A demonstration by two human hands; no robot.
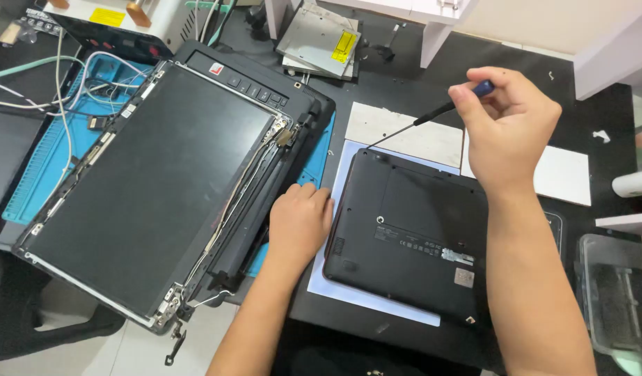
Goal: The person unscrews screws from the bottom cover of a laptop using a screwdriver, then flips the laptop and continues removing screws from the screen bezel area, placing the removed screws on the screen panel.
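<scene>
A small black laptop [411, 230] lies upside down on a white sheet [349, 289] at the middle of the dark desk. My left hand [300, 223] rests flat against the laptop's left edge and holds nothing. My right hand [505, 122] grips a thin screwdriver [432, 115] with a blue handle. The screwdriver's tip points down at the laptop's far left corner.
A larger dismantled laptop with a bare screen panel [154, 181], loose hinges and cables lies on a blue mat [39, 181] at the left. An optical drive [321, 38] sits at the back. White tiles [411, 132] lie behind the small laptop, a clear plastic box [616, 296] at the right.
</scene>
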